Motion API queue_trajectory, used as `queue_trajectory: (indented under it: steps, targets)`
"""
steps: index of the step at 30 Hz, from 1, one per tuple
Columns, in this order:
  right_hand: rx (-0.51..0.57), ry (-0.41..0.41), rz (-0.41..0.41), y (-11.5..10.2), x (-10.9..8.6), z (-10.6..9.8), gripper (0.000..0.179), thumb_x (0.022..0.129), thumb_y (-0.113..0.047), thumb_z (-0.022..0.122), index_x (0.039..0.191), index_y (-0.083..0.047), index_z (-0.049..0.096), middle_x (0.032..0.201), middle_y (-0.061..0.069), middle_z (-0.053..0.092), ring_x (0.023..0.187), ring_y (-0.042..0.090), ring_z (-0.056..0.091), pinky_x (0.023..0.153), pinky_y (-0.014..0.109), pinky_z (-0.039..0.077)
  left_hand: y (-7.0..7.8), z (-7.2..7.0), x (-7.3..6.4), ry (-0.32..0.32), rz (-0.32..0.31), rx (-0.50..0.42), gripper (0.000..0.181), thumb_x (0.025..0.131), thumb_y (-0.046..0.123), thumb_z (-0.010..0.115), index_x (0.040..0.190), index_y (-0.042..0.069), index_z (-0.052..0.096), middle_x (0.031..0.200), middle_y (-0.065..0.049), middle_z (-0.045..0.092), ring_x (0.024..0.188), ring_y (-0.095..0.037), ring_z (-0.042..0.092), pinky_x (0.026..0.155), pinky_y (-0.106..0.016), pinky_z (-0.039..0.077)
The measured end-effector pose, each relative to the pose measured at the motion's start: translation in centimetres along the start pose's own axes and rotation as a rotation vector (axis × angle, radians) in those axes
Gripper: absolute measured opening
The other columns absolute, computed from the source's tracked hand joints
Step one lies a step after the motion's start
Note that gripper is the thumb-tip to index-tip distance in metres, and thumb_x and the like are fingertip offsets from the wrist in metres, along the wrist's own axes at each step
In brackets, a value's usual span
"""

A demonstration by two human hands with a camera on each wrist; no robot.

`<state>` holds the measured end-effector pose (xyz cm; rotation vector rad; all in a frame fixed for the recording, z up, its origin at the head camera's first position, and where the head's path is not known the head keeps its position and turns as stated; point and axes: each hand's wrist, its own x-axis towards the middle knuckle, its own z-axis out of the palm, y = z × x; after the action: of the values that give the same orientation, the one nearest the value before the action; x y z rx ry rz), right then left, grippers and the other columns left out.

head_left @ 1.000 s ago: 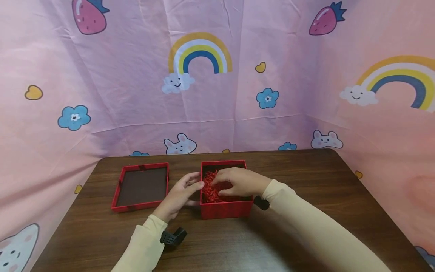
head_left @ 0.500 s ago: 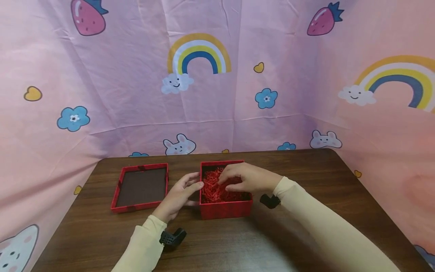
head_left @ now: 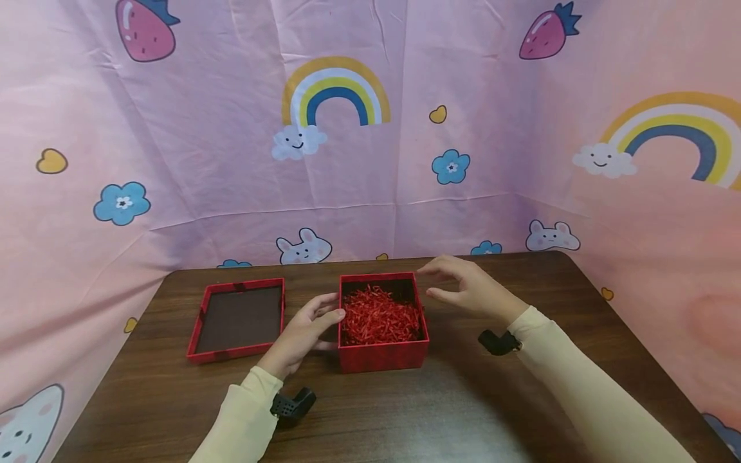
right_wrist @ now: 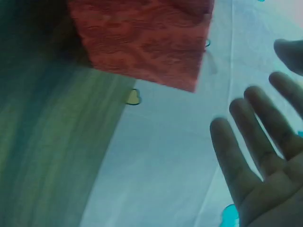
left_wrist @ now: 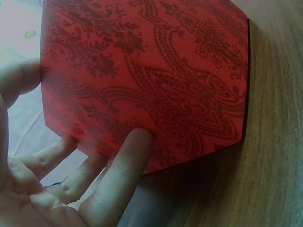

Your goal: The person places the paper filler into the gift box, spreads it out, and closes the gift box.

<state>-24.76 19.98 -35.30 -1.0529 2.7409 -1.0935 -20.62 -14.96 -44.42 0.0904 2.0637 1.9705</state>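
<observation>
A red patterned box (head_left: 383, 357) stands on the table without its lid on. Crinkled red paper shred (head_left: 379, 318) fills its lower part, and the dark inner wall shows at the back right. My left hand (head_left: 305, 331) rests against the box's left side with spread fingers; in the left wrist view the fingertips (left_wrist: 141, 139) touch the patterned wall. To the right of the box, my right hand (head_left: 471, 289) is held above the table, apart from the box, with nothing in it. The right wrist view shows its fingers (right_wrist: 232, 156) loosely extended.
The red lid (head_left: 240, 318) lies to the left of the box, dark inside facing up. The brown wooden table (head_left: 370, 418) carries both. A pink patterned cloth (head_left: 231, 161) hangs behind the table and along its sides.
My right hand has lifted out of the box and moved right, past its right edge, uncovering the paper shred. The left hand has stayed at the box's left side.
</observation>
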Motion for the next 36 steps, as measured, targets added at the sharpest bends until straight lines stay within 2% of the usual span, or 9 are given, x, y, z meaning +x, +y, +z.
queue_trajectory:
  steps: [7,11,15,18,22,27,29,33,36]
  targets:
    - [0.111,0.041,0.117,1.9,-1.0,2.0,0.044,0.098,-0.032,0.074,0.139,-0.027,0.059,0.139,-0.006,0.060,0.128,0.023,0.059,0.105,0.058,0.050,0.0,0.0,0.0,0.005,0.005,-0.004,0.066,0.099,0.041,0.069,0.155,0.017,0.042,0.157,-0.019,0.042,0.140,-0.041,0.048,0.085,-0.050,0.062]
    - [0.252,0.025,0.175,2.5,-1.1,3.6,0.049,0.099,-0.034,0.072,0.144,-0.021,0.057,0.143,-0.004,0.057,0.127,0.025,0.060,0.102,0.054,0.053,0.1,0.1,-0.1,0.008,0.007,0.002,0.066,0.099,0.040,0.069,0.155,0.016,0.042,0.157,-0.020,0.042,0.140,-0.041,0.048,0.085,-0.050,0.062]
    - [0.345,0.058,0.139,2.9,-0.8,4.8,0.051,0.100,-0.024,0.072,0.145,-0.011,0.054,0.144,0.007,0.056,0.125,0.030,0.061,0.099,0.051,0.055,0.3,0.1,-0.1,0.000,0.012,0.005,0.067,0.100,0.040,0.068,0.156,0.014,0.040,0.157,-0.022,0.040,0.141,-0.043,0.046,0.086,-0.051,0.061]
    - [0.363,0.088,0.101,3.1,-0.6,5.5,0.053,0.098,-0.019,0.073,0.146,-0.009,0.052,0.145,0.015,0.054,0.125,0.034,0.060,0.099,0.050,0.056,0.4,0.1,-0.2,-0.002,0.013,0.006,0.067,0.100,0.039,0.067,0.156,0.014,0.040,0.158,-0.022,0.040,0.141,-0.043,0.045,0.087,-0.051,0.061]
    - [0.471,0.091,0.114,3.3,-0.6,6.2,0.056,0.098,-0.014,0.072,0.149,-0.009,0.048,0.148,0.020,0.049,0.124,0.042,0.061,0.096,0.051,0.057,0.3,0.1,-0.2,0.008,0.005,0.006,0.066,0.100,0.040,0.069,0.155,0.016,0.041,0.157,-0.020,0.041,0.141,-0.041,0.046,0.087,-0.050,0.061]
    - [0.499,0.109,0.135,3.5,-0.9,6.5,0.057,0.099,-0.016,0.071,0.150,-0.008,0.046,0.150,0.022,0.048,0.133,0.038,0.054,0.102,0.053,0.053,0.2,0.1,-0.1,0.012,0.005,0.005,0.066,0.099,0.040,0.069,0.155,0.017,0.042,0.157,-0.019,0.042,0.141,-0.041,0.046,0.086,-0.051,0.061]
    - [0.509,0.096,0.151,3.5,-1.1,6.5,0.056,0.100,-0.018,0.070,0.150,-0.007,0.047,0.148,0.023,0.051,0.131,0.035,0.055,0.098,0.052,0.055,0.2,0.1,-0.1,0.008,0.006,0.002,0.066,0.099,0.039,0.069,0.155,0.017,0.041,0.157,-0.020,0.041,0.141,-0.042,0.045,0.087,-0.051,0.061]
    - [0.590,0.013,0.180,3.7,-1.7,6.0,0.048,0.106,-0.020,0.061,0.148,-0.002,0.047,0.139,0.026,0.056,0.119,0.035,0.063,0.088,0.051,0.060,0.3,0.0,-0.1,-0.001,0.006,0.005,0.067,0.100,0.039,0.068,0.156,0.015,0.040,0.158,-0.022,0.040,0.141,-0.043,0.045,0.088,-0.051,0.061]
    - [0.558,-0.057,0.165,4.1,-2.1,5.6,0.037,0.106,-0.015,0.058,0.141,0.000,0.053,0.130,0.022,0.062,0.113,0.033,0.067,0.088,0.048,0.061,0.3,0.0,-0.2,0.001,0.006,0.007,0.067,0.100,0.039,0.068,0.156,0.015,0.040,0.158,-0.022,0.040,0.140,-0.043,0.046,0.088,-0.051,0.061]
